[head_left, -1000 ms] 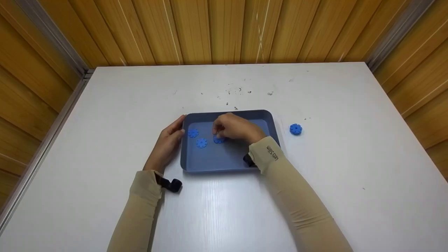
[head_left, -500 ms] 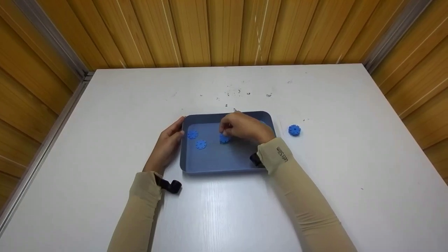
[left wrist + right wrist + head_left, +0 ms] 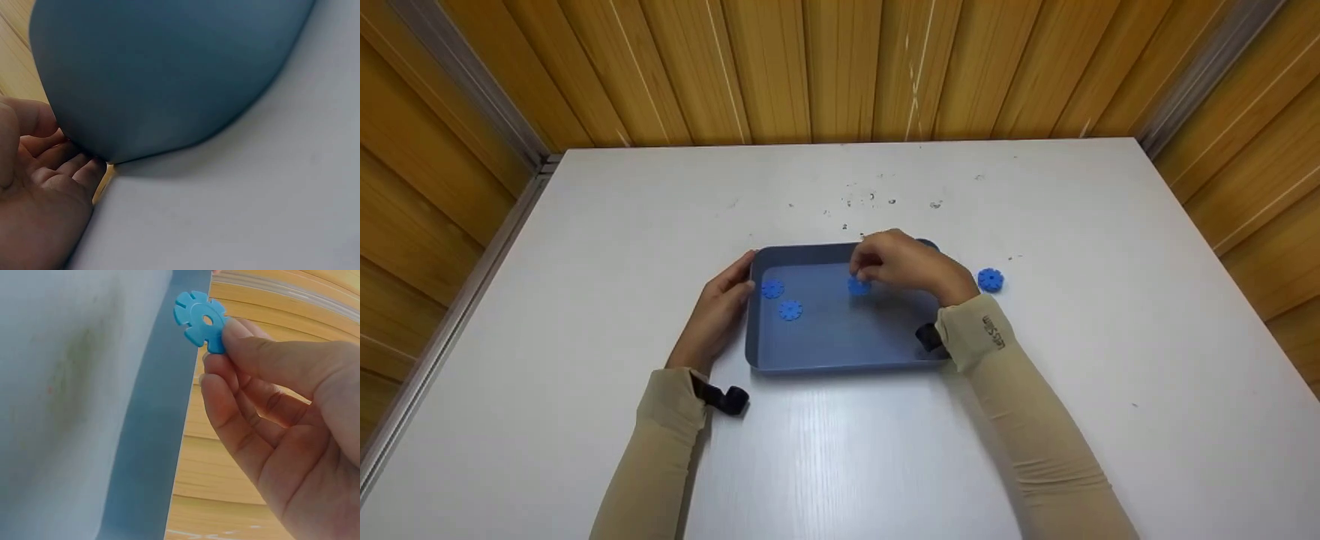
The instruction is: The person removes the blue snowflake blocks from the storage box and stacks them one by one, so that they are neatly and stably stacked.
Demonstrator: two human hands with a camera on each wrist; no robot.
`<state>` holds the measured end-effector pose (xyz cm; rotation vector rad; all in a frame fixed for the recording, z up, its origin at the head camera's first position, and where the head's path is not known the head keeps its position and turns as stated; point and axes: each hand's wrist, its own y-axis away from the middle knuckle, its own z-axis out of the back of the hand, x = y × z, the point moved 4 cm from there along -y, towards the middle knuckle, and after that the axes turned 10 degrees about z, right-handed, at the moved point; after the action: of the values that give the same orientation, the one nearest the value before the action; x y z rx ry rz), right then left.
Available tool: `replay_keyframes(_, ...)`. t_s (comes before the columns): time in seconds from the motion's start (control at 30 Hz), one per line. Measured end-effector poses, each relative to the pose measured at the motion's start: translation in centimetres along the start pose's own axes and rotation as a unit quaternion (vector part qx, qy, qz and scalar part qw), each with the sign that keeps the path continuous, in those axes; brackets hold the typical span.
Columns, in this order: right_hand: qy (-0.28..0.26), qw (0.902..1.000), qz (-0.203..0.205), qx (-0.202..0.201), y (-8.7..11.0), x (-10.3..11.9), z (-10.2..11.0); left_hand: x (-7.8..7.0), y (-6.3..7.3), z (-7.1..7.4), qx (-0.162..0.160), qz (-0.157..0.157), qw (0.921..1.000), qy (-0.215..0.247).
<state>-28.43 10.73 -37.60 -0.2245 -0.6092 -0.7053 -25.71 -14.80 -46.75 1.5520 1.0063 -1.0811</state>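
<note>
My right hand pinches a notched blue building disc between thumb and fingertips. In the head view the held disc shows below the fingertips, over the blue-grey tray. The right wrist view shows it tilted, its centre hole visible, with the tray's wall behind it. My left hand rests at the tray's left side, thumb and fingers touching the outside of the wall. Two more notched discs lie flat inside the tray, one disc close to the left wall and another disc a little nearer me.
On the white table, right of the tray and close to my right wrist, lies a thicker-looking blue notched piece. Yellow wood-look panels stand along the table's back and sides. My right forearm crosses the tray's right end.
My right hand has moved right and slightly away from me, carrying the pinched disc from the tray's middle toward its back right. The left hand stays at the tray's side.
</note>
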Motion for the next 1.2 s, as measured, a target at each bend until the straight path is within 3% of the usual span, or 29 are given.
replay_keyframes(0.83,0.003,0.9954,0.008,-0.095,5.2,-2.1,3.2,0.0,0.3,0.2,-0.004,0.005,0.9998,-0.016)
replay_keyframes(1.2,-0.002,0.9893,-0.019,-0.145,7.7,-4.0,4.1,0.0,0.2,0.1,-0.005,0.003,0.9999,-0.013)
